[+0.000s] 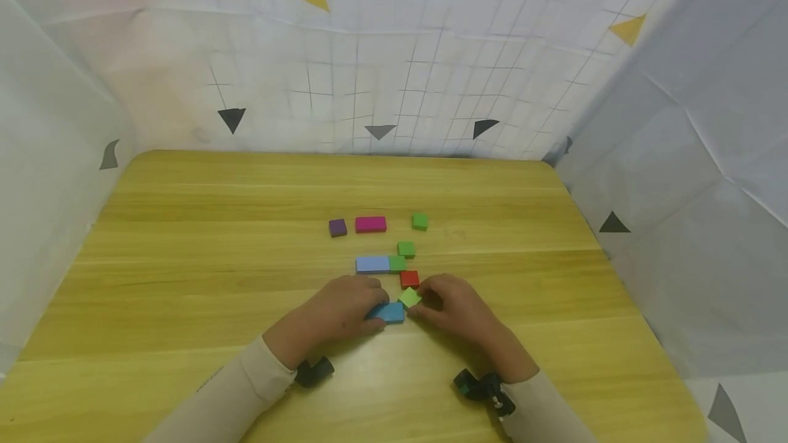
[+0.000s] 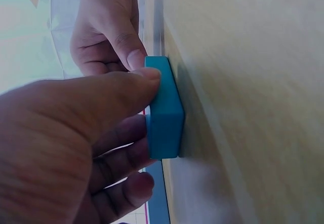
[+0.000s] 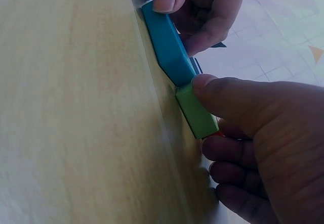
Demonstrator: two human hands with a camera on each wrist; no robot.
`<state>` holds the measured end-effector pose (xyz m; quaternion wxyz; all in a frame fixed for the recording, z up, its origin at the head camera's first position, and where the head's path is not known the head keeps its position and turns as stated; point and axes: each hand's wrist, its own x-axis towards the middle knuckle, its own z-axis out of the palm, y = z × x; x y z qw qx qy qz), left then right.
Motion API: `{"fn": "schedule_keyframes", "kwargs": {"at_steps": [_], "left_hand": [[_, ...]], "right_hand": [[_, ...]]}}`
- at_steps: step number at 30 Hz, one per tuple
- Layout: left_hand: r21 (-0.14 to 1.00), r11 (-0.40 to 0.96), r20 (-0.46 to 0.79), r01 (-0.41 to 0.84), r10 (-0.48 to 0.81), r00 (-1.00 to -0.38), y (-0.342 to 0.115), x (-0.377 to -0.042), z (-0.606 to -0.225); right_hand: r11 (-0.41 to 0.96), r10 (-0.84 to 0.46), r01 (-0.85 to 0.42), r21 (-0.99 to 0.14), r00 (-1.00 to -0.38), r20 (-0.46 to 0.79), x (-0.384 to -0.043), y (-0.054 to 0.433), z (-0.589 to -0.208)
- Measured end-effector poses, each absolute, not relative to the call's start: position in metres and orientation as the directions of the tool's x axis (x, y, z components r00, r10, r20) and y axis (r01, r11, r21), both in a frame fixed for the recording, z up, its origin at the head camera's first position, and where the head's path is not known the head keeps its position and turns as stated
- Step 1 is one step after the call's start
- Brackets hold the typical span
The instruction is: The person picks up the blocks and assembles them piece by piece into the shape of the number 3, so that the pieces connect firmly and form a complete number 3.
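My left hand (image 1: 347,307) pinches a blue rectangular block (image 1: 392,312) on the table, thumb on its near side and fingers on the far side. In the left wrist view the thumb presses the long face of that block (image 2: 166,102). My right hand (image 1: 458,307) holds a small light green block (image 1: 409,298) between thumb and fingers, turned at an angle beside the blue block's right end. The right wrist view has the green block (image 3: 196,113) right at the blue block's end. Just beyond it lies a red block (image 1: 409,279).
Behind the hands, a periwinkle block (image 1: 372,265) and a green block (image 1: 397,264) lie side by side, with another green block (image 1: 406,249) at their corner. Farther back are a purple block (image 1: 337,227), a magenta block (image 1: 371,224) and a green block (image 1: 420,221). White cloth (image 1: 394,74) surrounds the wooden table (image 1: 215,224).
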<state>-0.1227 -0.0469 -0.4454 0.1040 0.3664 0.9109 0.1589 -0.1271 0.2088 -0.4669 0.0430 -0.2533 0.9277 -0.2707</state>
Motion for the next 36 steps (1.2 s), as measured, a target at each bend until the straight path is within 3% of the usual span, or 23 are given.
{"fn": "schedule_keyframes", "kwargs": {"at_steps": [36], "left_hand": [[0.358,0.688,-0.083,0.632,0.697,-0.712,-0.0466,-0.1217,-0.4464]], "right_hand": [[0.722,-0.497,-0.462,-0.515,-0.864,0.078,-0.1267,0.2098,-0.4703]]}}
